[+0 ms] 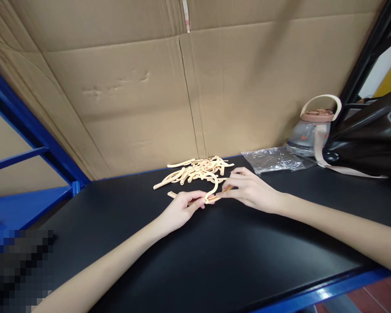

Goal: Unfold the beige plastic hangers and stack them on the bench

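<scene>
A cream plastic folding clothes hanger (216,184) is between my hands, a little above the black table, with its curved hook pointing up. My left hand (180,209) pinches it at the base of the hook, and one arm of the hanger sticks out to the left past the fingers. On the other side, my right hand (253,191) has its fingers closed on the right arm of the same hanger. The fingers partly hide the joint. Just behind lies a loose pile of similar cream hanger parts (195,170).
The black table (195,261) has a blue metal edge. At the back right lie a clear plastic bag (275,159) and a transparent bottle (309,134) with a strap, beside a dark bag (368,134). Cardboard (133,95) walls off the back. A blue frame (26,121) stands left.
</scene>
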Motion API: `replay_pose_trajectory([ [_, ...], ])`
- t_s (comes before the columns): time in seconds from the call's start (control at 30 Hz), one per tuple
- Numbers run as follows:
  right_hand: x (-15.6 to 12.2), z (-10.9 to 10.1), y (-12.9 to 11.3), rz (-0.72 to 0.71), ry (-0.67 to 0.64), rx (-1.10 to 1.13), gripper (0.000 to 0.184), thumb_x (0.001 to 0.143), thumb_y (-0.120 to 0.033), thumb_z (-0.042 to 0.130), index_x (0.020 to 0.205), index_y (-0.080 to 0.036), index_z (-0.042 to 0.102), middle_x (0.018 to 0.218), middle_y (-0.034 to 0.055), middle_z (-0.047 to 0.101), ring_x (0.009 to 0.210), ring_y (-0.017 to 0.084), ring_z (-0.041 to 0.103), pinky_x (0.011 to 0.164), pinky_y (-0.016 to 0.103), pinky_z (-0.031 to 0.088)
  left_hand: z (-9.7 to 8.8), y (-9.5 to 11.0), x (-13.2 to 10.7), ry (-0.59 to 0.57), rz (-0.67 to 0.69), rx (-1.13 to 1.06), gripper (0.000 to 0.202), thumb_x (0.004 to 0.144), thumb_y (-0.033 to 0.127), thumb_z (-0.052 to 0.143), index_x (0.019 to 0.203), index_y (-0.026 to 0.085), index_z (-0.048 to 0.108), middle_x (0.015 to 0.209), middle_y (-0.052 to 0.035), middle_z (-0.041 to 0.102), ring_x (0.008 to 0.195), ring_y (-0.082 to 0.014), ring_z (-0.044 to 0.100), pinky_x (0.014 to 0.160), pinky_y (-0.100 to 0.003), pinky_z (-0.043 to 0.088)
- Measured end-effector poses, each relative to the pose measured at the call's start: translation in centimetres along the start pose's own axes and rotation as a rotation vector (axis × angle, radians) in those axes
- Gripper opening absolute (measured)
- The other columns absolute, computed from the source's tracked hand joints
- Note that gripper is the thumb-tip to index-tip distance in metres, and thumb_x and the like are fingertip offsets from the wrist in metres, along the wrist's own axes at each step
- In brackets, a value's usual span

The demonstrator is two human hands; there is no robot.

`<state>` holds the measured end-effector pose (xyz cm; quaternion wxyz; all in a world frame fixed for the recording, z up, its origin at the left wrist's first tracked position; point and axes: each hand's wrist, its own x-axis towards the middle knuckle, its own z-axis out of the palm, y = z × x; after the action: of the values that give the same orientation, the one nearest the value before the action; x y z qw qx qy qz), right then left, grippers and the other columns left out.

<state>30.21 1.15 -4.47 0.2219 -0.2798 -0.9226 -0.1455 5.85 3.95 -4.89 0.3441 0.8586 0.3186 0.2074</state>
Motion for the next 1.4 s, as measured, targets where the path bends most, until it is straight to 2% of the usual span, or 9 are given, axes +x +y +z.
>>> replay_pose_trajectory([
  [0.2,0.1,-0.1,0.1,-0.001,-0.015,0.023,0.038,0.094,-0.009,0.038,0.115,-0.027,0.064,0.09,0.0031,0.064,0.08,0.015,0.051,0.088,0.034,0.033,-0.1,0.1,0.0,-0.032,-0.005,-0.062,0.029,0.092,0.032,0.043,0.102,0.017,0.066,0.083,-0.003,0.063,0.08,-0.0167,0.056,0.076,-0.027,0.043],
  [0.47,0.2,-0.1,-0.3,-0.003,-0.019,0.023,0.039,0.096,-0.01,0.035,0.115,-0.027,0.065,0.088,0.0024,0.062,0.079,0.015,0.048,0.091,0.034,0.032,0.4,0.1,0.0,0.025,0.016,0.015,0.025,0.091,0.03,0.044,0.092,0.018,0.065,0.081,-0.0022,0.064,0.076,-0.0163,0.056,0.069,-0.025,0.044],
  [0.57,0.2,0.0,-0.5,0.02,-0.012,0.041,0.036,0.096,-0.012,0.037,0.112,-0.026,0.066,0.087,0.0025,0.063,0.078,0.015,0.049,0.091,0.035,0.032,0.5,0.1,0.0,0.086,0.048,0.087,0.025,0.091,0.029,0.044,0.087,0.018,0.065,0.08,-0.0018,0.064,0.074,-0.0161,0.057,0.068,-0.025,0.045],
  [0.73,0.2,0.5,-0.4,0.079,0.056,0.102,0.028,0.096,-0.019,0.042,0.108,-0.024,0.067,0.089,0.0026,0.065,0.079,0.014,0.053,0.089,0.035,0.031,0.4,-0.1,0.1,0.236,0.085,0.142,0.025,0.09,0.029,0.046,0.098,0.018,0.067,0.078,-0.0023,0.067,0.073,-0.017,0.06,0.07,-0.027,0.045],
  [0.9,0.2,0.7,-0.5,0.139,0.06,0.115,0.027,0.096,-0.022,0.043,0.106,-0.026,0.068,0.087,0.0013,0.065,0.079,0.013,0.054,0.087,0.034,0.032,0.5,-0.2,0.0,0.246,0.018,0.059,0.029,0.089,0.032,0.049,0.104,0.018,0.069,0.077,-0.0021,0.07,0.072,-0.0185,0.062,0.067,-0.026,0.045],
  [1.07,0.1,0.8,-0.8,0.174,0.081,0.097,0.027,0.096,-0.023,0.044,0.1,-0.025,0.07,0.086,0.0021,0.065,0.077,0.014,0.053,0.084,0.034,0.032,0.8,0.1,-0.1,0.272,-0.061,0.04,0.029,0.088,0.037,0.05,0.094,0.02,0.073,0.079,-0.0001,0.073,0.065,-0.0171,0.059,0.064,-0.026,0.044],
  [1.23,0.1,1.0,-1.0,0.234,0.084,0.13,0.025,0.096,-0.022,0.045,0.101,-0.024,0.069,0.085,0.002,0.066,0.078,0.014,0.055,0.081,0.033,0.032,0.8,0.2,0.1,0.277,-0.047,0.017,0.027,0.086,0.037,0.054,0.086,0.019,0.074,0.086,-0.0014,0.074,0.077,-0.021,0.063,0.072,-0.028,0.046],
  [1.3,0.2,1.1,-1.1,0.257,0.067,0.135,0.024,0.096,-0.021,0.046,0.105,-0.025,0.068,0.087,0.0012,0.066,0.081,0.015,0.056,0.082,0.034,0.033,0.9,0.3,0.1,0.273,-0.036,0.017,0.026,0.087,0.036,0.052,0.091,0.019,0.072,0.082,-0.0017,0.073,0.077,-0.0206,0.064,0.073,-0.028,0.047],
  [1.4,0.5,1.2,-1.5,0.337,0.031,0.144,0.024,0.096,-0.021,0.045,0.113,-0.024,0.062,0.097,0.0023,0.066,0.088,0.017,0.059,0.079,0.032,0.039,1.1,0.4,0.1,0.283,0.0,-0.015,0.029,0.089,0.034,0.05,0.108,0.018,0.064,0.079,-0.0014,0.07,0.077,-0.0189,0.064,0.074,-0.028,0.049],
])
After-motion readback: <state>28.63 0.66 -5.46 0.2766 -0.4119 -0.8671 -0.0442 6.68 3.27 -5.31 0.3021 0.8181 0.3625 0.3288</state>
